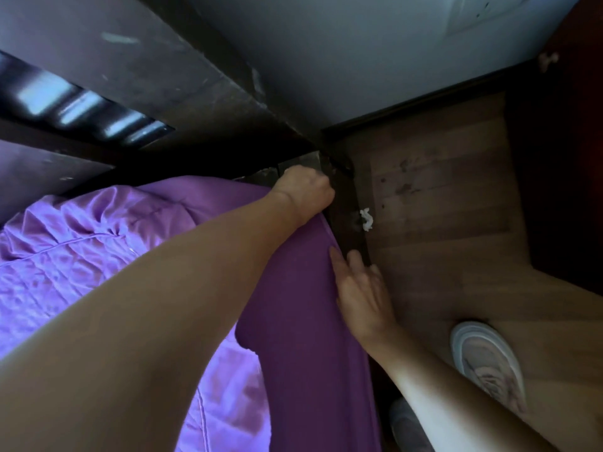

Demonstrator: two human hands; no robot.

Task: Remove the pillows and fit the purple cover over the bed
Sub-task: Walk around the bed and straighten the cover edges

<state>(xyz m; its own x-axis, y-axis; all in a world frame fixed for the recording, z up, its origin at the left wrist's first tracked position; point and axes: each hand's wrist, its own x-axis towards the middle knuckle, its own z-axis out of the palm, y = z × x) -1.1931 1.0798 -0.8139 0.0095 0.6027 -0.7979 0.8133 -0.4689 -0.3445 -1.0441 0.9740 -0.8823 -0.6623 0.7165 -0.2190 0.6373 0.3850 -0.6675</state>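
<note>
Left hand (305,190) fisted on cover (303,305) at bed corner, stretching it down | right hand (362,295) fingers together, flat beside corner, pressing edge | pillows unseen

**Purple cover drawn over the bed corner**

The purple cover (293,305) is seen stretched in a smooth, darker band down the near side edge of the bed (346,203), up to the corner by the dark headboard. Farther in, a lighter, shiny purple fabric is spread over the top, rumpled into folds and creases. The cover's edge is tucked against the dark bed frame at the corner. No pillows are shown on the visible part.
</note>
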